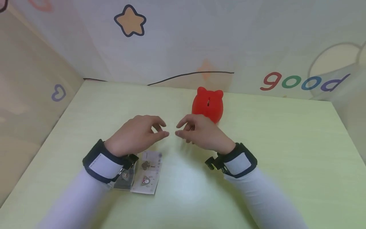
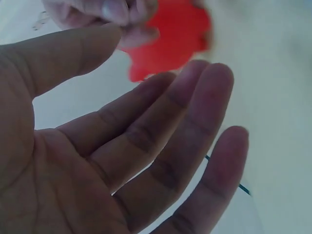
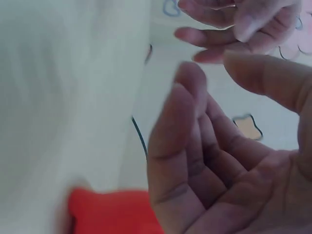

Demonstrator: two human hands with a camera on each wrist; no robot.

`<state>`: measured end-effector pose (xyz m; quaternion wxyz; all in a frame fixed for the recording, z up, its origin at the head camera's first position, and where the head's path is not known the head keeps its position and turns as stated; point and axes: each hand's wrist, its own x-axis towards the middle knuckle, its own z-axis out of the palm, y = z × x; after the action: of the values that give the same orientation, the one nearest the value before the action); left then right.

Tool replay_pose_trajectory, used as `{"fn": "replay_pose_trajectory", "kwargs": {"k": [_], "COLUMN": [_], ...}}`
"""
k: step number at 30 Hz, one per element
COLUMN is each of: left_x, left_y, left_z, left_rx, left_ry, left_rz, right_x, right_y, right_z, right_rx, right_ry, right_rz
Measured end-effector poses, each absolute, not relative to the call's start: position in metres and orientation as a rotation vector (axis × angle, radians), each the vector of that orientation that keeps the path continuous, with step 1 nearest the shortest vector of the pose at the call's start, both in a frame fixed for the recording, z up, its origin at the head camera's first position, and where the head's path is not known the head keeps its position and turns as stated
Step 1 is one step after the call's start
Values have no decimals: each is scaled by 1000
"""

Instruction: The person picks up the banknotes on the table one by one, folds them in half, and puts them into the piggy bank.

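A red piggy bank (image 1: 208,106) with two rounded ears and a slot on top stands toward the back of the table. My right hand (image 1: 202,132) hovers just in front of it, hiding its lower part. The fingers are loosely bent, and in the right wrist view nothing shows between thumb and fingertips. Facing it a short gap away, my left hand (image 1: 138,133) holds nothing, its fingers spread and relaxed in the left wrist view. Below the left hand lie two cartoon-printed banknotes, a pale one (image 1: 147,173) and a darker one (image 1: 125,179) partly hidden by the wrist strap.
The pale table (image 1: 286,159) meets an upright back panel (image 1: 183,41) printed with a star and the word "good". Side panels rise at left and right. Each wrist wears a black and white strap, the left strap (image 1: 105,162) close over the notes.
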<state>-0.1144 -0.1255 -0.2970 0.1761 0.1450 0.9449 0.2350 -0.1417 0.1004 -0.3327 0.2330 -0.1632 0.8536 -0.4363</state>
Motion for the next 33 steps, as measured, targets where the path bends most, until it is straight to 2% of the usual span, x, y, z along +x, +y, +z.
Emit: {"fn": "replay_pose_trajectory", "kwargs": {"k": [14, 24, 33], "left_x": [-97, -97, -97], "left_y": [-171, -169, -164], "left_z": [-328, -340, -337], "left_rx": [343, 273, 332], "left_ry": [2615, 2573, 2628], "left_rz": [496, 490, 527], "right_x": [-125, -117, -118], "right_y": [67, 55, 60], "right_z": [-363, -375, -371], "right_rx": [-491, -551, -563], "right_ry": [2287, 2309, 2305], "right_rz": [-1002, -935, -919]}}
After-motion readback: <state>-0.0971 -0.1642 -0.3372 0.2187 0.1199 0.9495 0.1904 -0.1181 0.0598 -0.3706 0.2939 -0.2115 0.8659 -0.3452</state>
